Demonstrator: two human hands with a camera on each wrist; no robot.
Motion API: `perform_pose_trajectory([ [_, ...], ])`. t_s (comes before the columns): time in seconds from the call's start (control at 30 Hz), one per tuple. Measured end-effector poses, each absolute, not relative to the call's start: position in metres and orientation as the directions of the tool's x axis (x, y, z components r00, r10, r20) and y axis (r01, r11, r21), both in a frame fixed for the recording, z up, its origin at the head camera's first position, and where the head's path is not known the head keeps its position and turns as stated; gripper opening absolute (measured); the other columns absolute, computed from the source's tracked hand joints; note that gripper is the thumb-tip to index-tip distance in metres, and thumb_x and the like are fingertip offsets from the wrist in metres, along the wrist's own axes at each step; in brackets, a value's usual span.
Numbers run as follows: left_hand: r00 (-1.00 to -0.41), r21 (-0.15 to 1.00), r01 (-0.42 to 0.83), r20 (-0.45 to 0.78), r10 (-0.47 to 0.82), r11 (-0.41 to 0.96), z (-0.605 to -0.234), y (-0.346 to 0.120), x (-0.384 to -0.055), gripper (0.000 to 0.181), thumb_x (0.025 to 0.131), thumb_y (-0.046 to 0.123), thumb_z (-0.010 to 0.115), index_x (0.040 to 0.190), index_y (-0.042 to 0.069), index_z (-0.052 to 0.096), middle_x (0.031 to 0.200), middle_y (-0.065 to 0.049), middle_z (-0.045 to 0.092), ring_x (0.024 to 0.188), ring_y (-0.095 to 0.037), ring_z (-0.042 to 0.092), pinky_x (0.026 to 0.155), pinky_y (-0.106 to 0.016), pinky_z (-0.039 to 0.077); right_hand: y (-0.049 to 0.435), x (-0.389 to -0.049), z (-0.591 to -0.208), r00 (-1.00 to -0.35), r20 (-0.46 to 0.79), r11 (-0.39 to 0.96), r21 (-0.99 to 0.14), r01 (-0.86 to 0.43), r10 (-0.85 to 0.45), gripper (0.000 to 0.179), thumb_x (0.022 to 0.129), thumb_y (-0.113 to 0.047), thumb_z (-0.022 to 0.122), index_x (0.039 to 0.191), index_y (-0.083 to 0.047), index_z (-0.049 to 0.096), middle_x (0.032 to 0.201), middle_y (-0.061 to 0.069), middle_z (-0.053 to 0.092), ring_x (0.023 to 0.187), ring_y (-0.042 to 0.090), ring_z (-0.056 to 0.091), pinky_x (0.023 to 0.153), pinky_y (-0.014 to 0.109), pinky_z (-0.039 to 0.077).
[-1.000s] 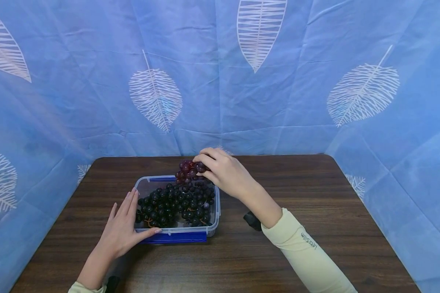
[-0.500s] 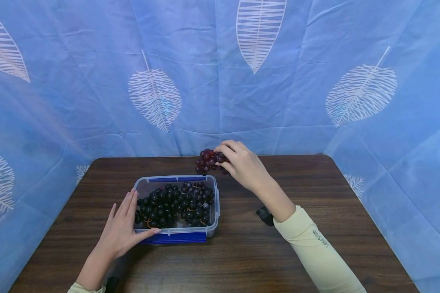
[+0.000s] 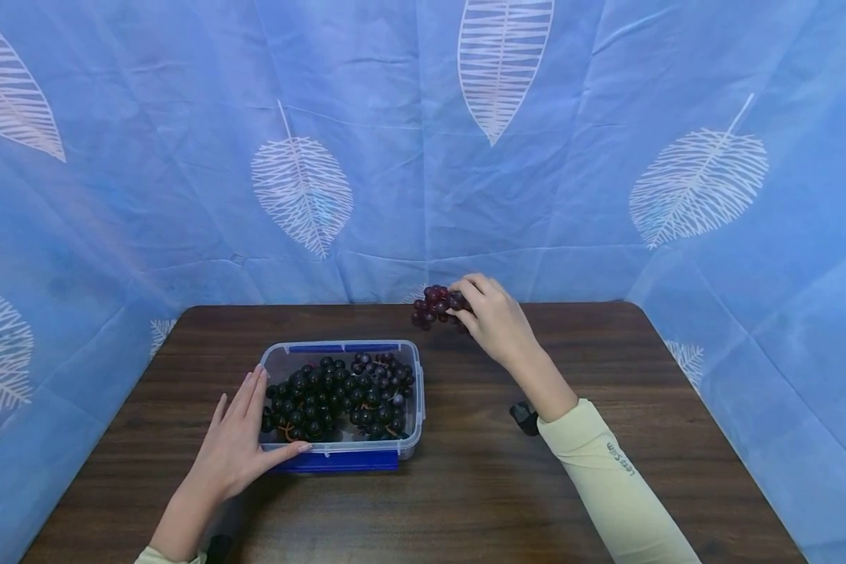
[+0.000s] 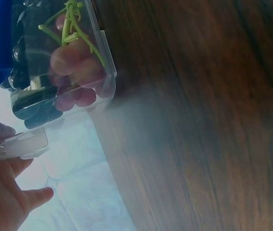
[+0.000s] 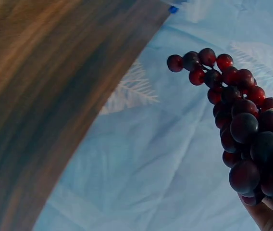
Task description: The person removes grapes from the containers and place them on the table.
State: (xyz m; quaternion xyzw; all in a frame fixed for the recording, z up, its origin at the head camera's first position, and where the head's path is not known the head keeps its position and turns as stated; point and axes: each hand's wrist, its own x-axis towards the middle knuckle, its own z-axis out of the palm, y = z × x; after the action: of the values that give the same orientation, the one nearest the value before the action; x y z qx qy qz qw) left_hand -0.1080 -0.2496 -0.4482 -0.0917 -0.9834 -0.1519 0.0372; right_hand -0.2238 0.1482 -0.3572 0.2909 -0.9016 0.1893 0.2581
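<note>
My right hand (image 3: 497, 325) holds a bunch of dark red grapes (image 3: 435, 305) in the air at the table's far side, right of the box. The right wrist view shows the whole red bunch (image 5: 242, 110) reaching out from the fingertips. My left hand (image 3: 233, 439) rests at the left end of a clear plastic box (image 3: 421, 392), fingers straight along the rim and thumb on the front rim. Black grapes (image 3: 317, 399) lie inside. Through the box wall in the left wrist view, pinkish grapes (image 4: 74, 67) with a green stem (image 4: 69, 24) show as well.
The box has blue clip flaps (image 3: 338, 460) at its front and back edges. It stands on a dark brown wooden table (image 3: 536, 501). Behind the table hangs a blue cloth (image 3: 395, 196) with white leaf prints. A small black device (image 3: 525, 417) sits at my right wrist.
My right hand has carried the red grapes from over the box's back right corner out to the right. My left hand and the box stay where they were.
</note>
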Motion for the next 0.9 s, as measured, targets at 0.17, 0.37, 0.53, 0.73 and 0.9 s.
perform_pose_trajectory([
  [0.17,-0.980,0.294,0.195,0.105,0.172,0.936,-0.451,-0.248,-0.107,0.129,0.082,0.074,0.074,0.165,-0.007,0.017,0.170,-0.032,0.021,0.156,-0.051,0.024,0.121,-0.076,0.018,0.152,-0.228,-0.375,-0.715,0.583,0.786,-0.199,-0.585,-0.385,0.032,0.093,-0.005,0.080,0.124,-0.001,0.070,0.125,0.020,0.068,0.110,0.038,0.067,0.086,0.048,0.061],
  [0.37,-0.981,0.300,0.188,0.103,0.164,0.935,-0.452,-0.249,-0.106,0.129,0.082,0.073,0.074,0.166,-0.007,0.017,0.171,-0.032,0.020,0.156,-0.051,0.024,0.121,-0.076,0.018,0.154,-0.235,-0.395,-0.736,0.579,0.816,-0.197,-0.544,-0.351,0.033,0.094,-0.005,0.080,0.124,0.000,0.070,0.124,0.020,0.067,0.108,0.039,0.068,0.077,0.046,0.063],
  [0.53,-0.981,0.304,0.186,0.107,0.161,0.934,-0.451,-0.250,-0.105,0.130,0.082,0.074,0.074,0.166,-0.006,0.017,0.171,-0.032,0.020,0.156,-0.051,0.024,0.121,-0.076,0.019,0.155,-0.242,-0.409,-0.751,0.584,0.839,-0.203,-0.505,-0.310,0.034,0.093,-0.006,0.080,0.125,0.000,0.070,0.123,0.020,0.067,0.110,0.039,0.068,0.074,0.046,0.064],
  [0.73,-0.983,0.311,0.177,0.099,0.154,0.934,-0.450,-0.251,-0.106,0.129,0.082,0.073,0.075,0.166,-0.006,0.016,0.171,-0.031,0.019,0.156,-0.051,0.023,0.122,-0.075,0.018,0.156,-0.249,-0.425,-0.797,0.552,0.870,-0.238,-0.432,-0.245,0.034,0.096,-0.011,0.078,0.126,0.000,0.068,0.125,0.021,0.066,0.110,0.040,0.067,0.068,0.046,0.063],
  [0.9,-0.982,0.316,0.180,0.103,0.155,0.932,-0.450,-0.249,-0.108,0.129,0.082,0.073,0.075,0.166,-0.006,0.017,0.172,-0.031,0.019,0.157,-0.050,0.022,0.122,-0.075,0.017,0.159,-0.250,-0.440,-0.838,0.502,0.891,-0.253,-0.378,-0.213,0.036,0.096,-0.014,0.079,0.127,-0.001,0.067,0.127,0.022,0.066,0.109,0.040,0.068,0.065,0.046,0.062],
])
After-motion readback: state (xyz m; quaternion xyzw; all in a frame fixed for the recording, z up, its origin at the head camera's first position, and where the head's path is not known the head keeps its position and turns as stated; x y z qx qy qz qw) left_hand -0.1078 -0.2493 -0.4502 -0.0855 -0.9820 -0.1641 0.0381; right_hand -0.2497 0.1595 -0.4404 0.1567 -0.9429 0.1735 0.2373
